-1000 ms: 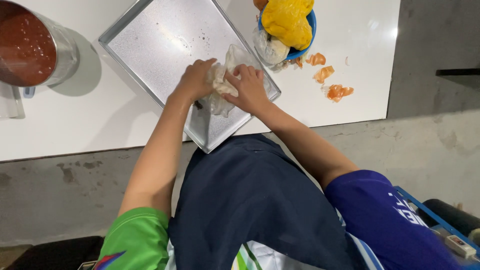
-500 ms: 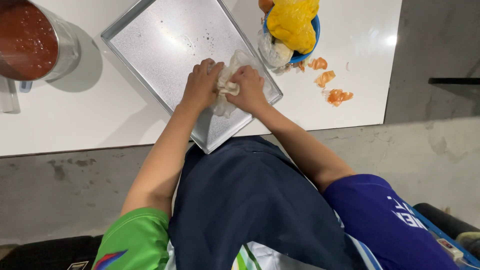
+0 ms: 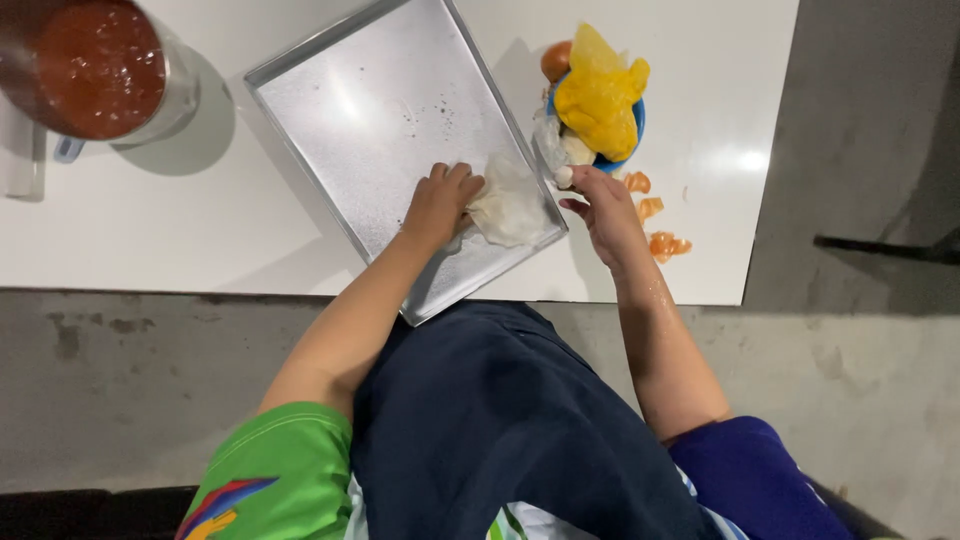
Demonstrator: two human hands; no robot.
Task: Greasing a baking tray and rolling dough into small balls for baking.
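Crumpled wad (image 3: 508,203): pale, off-white, thin and wrinkled, looks like paper or film; material cannot be told for certain. It lies inside the metal tray (image 3: 340,110), at the tray's near right corner, close against the right rim.

Left hand (image 3: 440,205): palm down on the tray floor, fingers curled, fingertips touching the left edge of the wad. Pressing more than gripping; a closed hold is not visible.

Right hand (image 3: 603,210): off the tray, over the white table (image 3: 180,240) just right of the tray's right rim. Fingers loosely spread and part bent, holding nothing. Fingertips near the blue bowl (image 3: 634,118), which carries a yellow bag (image 3: 598,98) and a white lump at its near edge. Wet sheen on the forearm.

Tray: shallow, rectangular, dull silver, set at an angle; dark specks mid-floor. Its near corner overhangs the table's front edge, above the person's lap. Most of the floor beyond and left of the wad is bare.

Orange scraps (image 3: 664,243) lie on the table right of the right hand, near the table's right edge. Container of red sauce (image 3: 98,68) at far left, well apart from the tray.
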